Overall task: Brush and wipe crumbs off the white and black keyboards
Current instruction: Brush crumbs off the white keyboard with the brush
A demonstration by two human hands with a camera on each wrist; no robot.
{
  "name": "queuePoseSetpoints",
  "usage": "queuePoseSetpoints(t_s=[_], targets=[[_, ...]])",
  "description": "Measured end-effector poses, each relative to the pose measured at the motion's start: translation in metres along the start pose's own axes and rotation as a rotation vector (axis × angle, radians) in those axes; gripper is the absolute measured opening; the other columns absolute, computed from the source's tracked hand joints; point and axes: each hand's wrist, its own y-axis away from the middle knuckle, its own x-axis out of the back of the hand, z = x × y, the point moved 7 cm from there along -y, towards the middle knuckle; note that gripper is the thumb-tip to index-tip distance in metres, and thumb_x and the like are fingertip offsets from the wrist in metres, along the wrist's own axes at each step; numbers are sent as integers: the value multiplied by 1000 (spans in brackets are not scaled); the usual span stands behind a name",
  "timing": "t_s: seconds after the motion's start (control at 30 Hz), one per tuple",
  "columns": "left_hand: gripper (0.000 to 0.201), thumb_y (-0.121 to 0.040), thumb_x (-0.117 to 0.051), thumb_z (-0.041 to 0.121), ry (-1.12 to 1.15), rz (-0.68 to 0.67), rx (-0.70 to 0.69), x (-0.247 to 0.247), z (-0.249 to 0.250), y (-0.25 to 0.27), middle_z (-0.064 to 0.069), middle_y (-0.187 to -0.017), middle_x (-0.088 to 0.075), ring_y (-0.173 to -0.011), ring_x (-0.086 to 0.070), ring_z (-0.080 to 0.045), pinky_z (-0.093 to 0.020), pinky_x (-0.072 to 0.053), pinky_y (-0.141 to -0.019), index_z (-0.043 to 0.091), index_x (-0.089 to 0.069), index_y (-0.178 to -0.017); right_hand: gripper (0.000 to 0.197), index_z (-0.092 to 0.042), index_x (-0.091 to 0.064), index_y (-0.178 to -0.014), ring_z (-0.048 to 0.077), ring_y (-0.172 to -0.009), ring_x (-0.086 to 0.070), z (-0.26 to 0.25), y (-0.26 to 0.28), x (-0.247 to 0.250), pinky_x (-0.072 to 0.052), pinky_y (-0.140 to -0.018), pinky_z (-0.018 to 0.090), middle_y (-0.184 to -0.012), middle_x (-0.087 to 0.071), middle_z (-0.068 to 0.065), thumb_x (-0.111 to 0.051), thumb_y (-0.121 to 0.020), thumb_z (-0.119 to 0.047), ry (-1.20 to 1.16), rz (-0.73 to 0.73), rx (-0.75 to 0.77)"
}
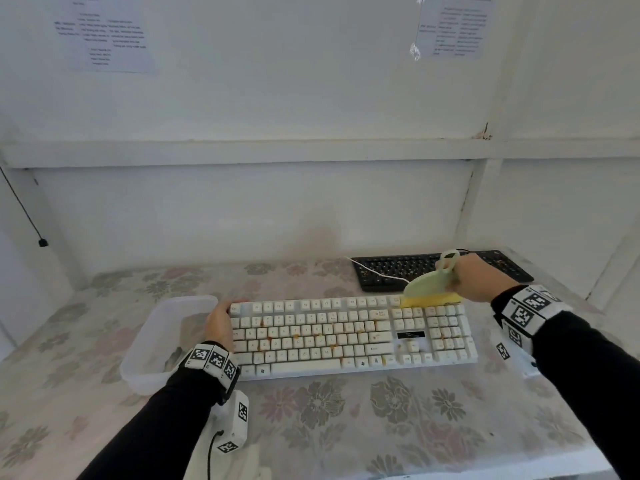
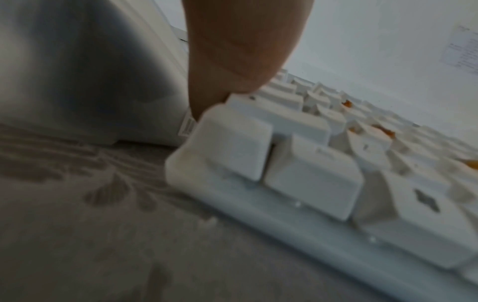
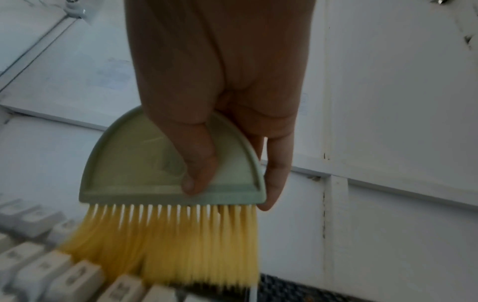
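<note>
The white keyboard [image 1: 346, 334] lies across the middle of the flowered table, with orange crumbs [image 1: 317, 336] between its keys. My left hand [image 1: 219, 325] grips its left end; in the left wrist view a finger [image 2: 232, 51] rests on the corner keys [image 2: 310, 173]. My right hand [image 1: 479, 277] holds a pale green brush [image 1: 427, 284], thumb [image 3: 196, 159] on its flat body [image 3: 134, 163]. Its yellow bristles [image 3: 181, 245] touch the keyboard's top right rows [image 3: 38, 265]. The black keyboard [image 1: 398, 271] lies behind, partly hidden by that hand.
A clear plastic tub [image 1: 166, 337] sits on the table just left of the white keyboard, touching my left hand. A white cable [image 1: 381, 273] crosses the black keyboard. The wall and a ledge [image 1: 242, 152] close off the back. A black cord [image 1: 42, 242] hangs at far left.
</note>
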Motion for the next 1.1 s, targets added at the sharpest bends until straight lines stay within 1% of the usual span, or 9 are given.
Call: queuePoseSetpoints(t_s=[0.13, 0.23, 0.37, 0.5, 0.6, 0.73, 0.87, 0.97, 1.1], targets=[[28, -86, -48, 31, 14, 9, 21, 0, 2, 5, -8, -54, -64, -53, -60, -29, -33, -51, -61, 18, -68, -71, 21, -1, -58, -108, 10, -65, -48, -19, 1, 18, -35, -57, 13, -83, -50, 2, -51, -88, -1, -52, 43, 10], [27, -83, -49, 32, 11, 23, 14, 2, 2, 6, -10, -60, -62, -55, -59, -28, -34, -51, -61, 19, -69, -71, 14, -15, -55, -96, 4, -60, -50, -56, 2, 24, -38, -45, 12, -74, -50, -4, -53, -88, -3, -181, 68, 99], [28, -87, -47, 31, 1, -3, -21, -1, 2, 7, -8, -49, -61, -45, -58, -25, -30, -51, -56, 16, -68, -74, 15, -12, -59, -104, 18, -77, -63, -112, -6, 10, -52, -64, 18, -90, -63, 5, -55, -89, -8, -265, 89, 252], [28, -87, -47, 30, -5, -11, -47, -1, 3, 8, -8, -51, -61, -43, -58, -25, -29, -51, -54, 15, -67, -76, 25, -5, -55, -116, 19, -79, -55, -139, -10, -11, -41, -62, 16, -98, -61, 9, -52, -91, -7, -269, 47, 286], [27, -86, -48, 30, -5, -8, -49, -1, 4, 8, -10, -56, -61, -49, -58, -27, -30, -51, -56, 15, -67, -75, 25, -4, -58, -115, 20, -82, -56, -123, -13, -14, -45, -72, 24, -105, -63, 13, -52, -91, -7, -258, 44, 238], [27, -87, -47, 30, -5, 1, -49, -1, 3, 6, -7, -49, -61, -47, -59, -26, -30, -51, -56, 16, -67, -75, 27, -4, -61, -115, 21, -96, -60, -77, -13, -24, -47, -82, 24, -111, -63, 11, -54, -89, -7, -221, 7, 152], [29, -88, -45, 31, -9, 8, -57, 1, 4, 6, -8, -53, -61, -48, -58, -26, -31, -52, -55, 16, -69, -81, 20, -9, -63, -106, 20, -92, -62, -22, -10, -29, -42, -69, 13, -102, -64, 8, -56, -88, -5, -224, 9, 51], [29, -88, -45, 28, -4, 10, -70, 0, 4, 4, -6, -48, -61, -43, -58, -23, -30, -50, -56, 17, -68, -76, 24, -9, -61, -111, 18, -91, -61, 13, -7, -26, -40, -69, 13, -101, -64, 8, -55, -88, -3, -172, 17, -11], [28, -88, -46, 28, 10, 7, -62, 0, 4, 6, -5, -46, -60, -46, -57, -25, -31, -50, -57, 16, -67, -73, 16, -16, -57, -96, 22, -87, -58, 23, 3, -10, -37, -65, 18, -94, -63, 9, -54, -86, -3, -116, 44, -42]])
